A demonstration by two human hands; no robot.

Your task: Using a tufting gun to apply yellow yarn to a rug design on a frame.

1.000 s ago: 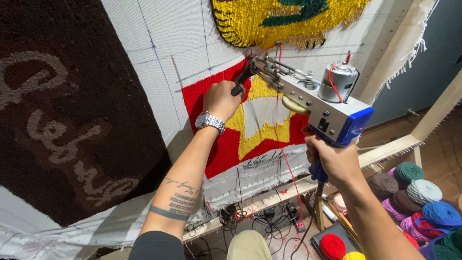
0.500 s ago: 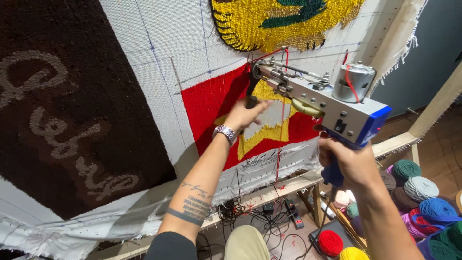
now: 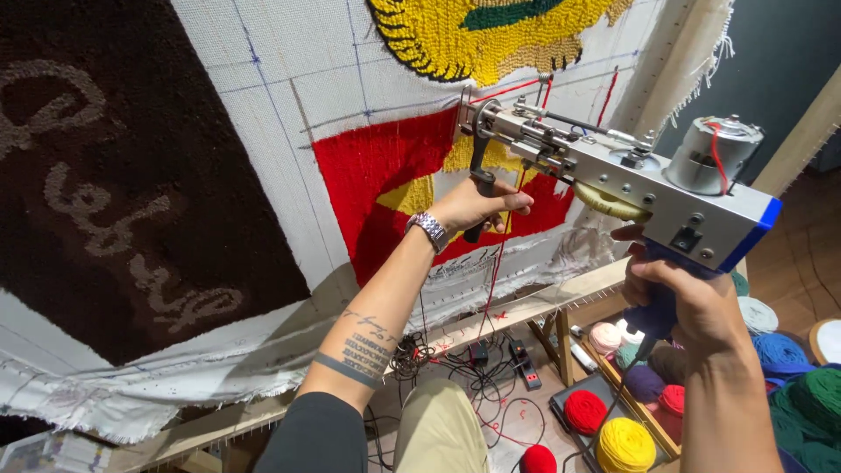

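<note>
My left hand (image 3: pixel 477 206) is wrapped around the black front handle (image 3: pixel 479 188) of the silver metal tufting gun with the blue-edged body (image 3: pixel 613 175), fingers curled shut on it at centre frame. My right hand (image 3: pixel 679 298) is clamped round the dark blue rear grip (image 3: pixel 657 311) at lower right, index finger up near the trigger area. The gun spans between both hands, nose at upper centre against the white backing cloth stretched on the frame (image 3: pixel 263 105), right at the top edge of the red tufted patch (image 3: pixel 377 166) with its yellow shape (image 3: pixel 412 193). It looks like solid metal with a motor (image 3: pixel 710 153) on the rear, so I judge it back-heavy and rigid; the two handles are the right places to hold, well clear of the needle end. Red yarn (image 3: pixel 504 254) trails down from the nose, thin and limp. Upper centre, a yellow tufted piece (image 3: pixel 491 39); far left, a dark brown rug with pale lettering (image 3: pixel 105 175). Lower right, coloured yarn balls (image 3: pixel 626 442) sit below the wooden frame rail (image 3: pixel 526 307), with black cables (image 3: pixel 491 363) on the floor.
</note>
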